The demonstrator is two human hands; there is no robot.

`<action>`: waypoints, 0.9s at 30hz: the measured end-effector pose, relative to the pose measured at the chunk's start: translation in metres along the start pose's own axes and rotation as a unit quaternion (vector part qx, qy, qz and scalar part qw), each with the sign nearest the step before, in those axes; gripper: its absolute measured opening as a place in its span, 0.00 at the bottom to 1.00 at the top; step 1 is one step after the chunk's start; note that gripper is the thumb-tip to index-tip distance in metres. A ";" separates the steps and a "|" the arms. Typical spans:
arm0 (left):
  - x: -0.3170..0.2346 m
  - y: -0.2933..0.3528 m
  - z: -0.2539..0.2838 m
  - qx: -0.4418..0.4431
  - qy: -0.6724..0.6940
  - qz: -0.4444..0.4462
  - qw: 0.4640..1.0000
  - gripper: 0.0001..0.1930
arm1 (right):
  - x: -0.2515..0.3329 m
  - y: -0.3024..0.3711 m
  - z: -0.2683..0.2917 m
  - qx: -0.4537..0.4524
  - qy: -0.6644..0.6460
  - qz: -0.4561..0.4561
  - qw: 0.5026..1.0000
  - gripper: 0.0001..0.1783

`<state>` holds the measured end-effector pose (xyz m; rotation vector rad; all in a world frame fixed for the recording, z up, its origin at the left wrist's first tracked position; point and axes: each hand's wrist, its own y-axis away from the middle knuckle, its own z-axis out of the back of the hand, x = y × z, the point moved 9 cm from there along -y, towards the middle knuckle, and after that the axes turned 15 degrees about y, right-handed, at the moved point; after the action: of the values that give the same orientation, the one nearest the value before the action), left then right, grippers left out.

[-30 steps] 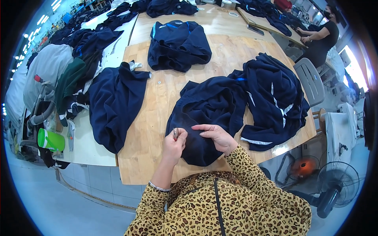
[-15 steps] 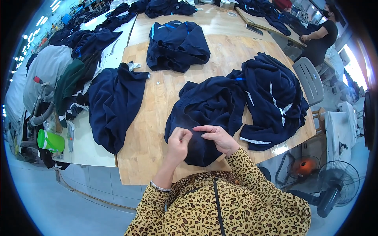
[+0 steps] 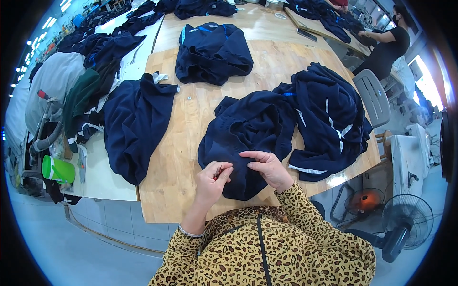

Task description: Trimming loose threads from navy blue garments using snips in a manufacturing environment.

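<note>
A dark navy garment (image 3: 255, 117) lies bunched on the wooden table in front of me. Over its near part, my left hand (image 3: 213, 182) is closed, thumb and forefinger pinched together. A speck of red shows among those fingers, too small to name. Beside it, my right hand (image 3: 271, 172) has its forefinger and thumb stretched out toward the left hand, with a gap between their tips. No held thing can be seen in the right hand. Whether the right fingertips touch the cloth is hard to tell.
More navy garments lie around: a white-striped one (image 3: 331, 124) at right, one (image 3: 138, 126) at left, a folded one (image 3: 213, 55) farther back. A green bucket (image 3: 58, 169) stands at far left. A grey chair (image 3: 372, 97), a fan (image 3: 405, 224) and another person (image 3: 389, 45) are on the right.
My left hand has turned slightly, and a red speck now shows in its fingers. The right hand's fingers have shifted a little. The garments lie as before.
</note>
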<state>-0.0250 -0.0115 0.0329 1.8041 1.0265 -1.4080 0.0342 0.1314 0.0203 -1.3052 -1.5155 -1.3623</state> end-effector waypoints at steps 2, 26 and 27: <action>-0.008 0.002 -0.002 -0.011 0.002 -0.044 0.999 0.04 | 0.002 0.002 -0.002 -0.012 0.014 0.004 1.000 0.19; -0.046 0.017 -0.077 0.306 -0.570 -0.377 0.662 0.06 | 0.010 0.000 -0.003 0.001 0.193 -0.051 0.980 0.19; -0.046 0.015 -0.077 0.308 -0.570 -0.379 0.661 0.06 | 0.010 0.000 -0.003 -0.001 0.192 -0.050 0.980 0.19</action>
<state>0.0195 0.0364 0.0960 0.2992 0.5417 -3.0492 0.0311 0.1309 0.0307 -0.9093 -1.3243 -1.5732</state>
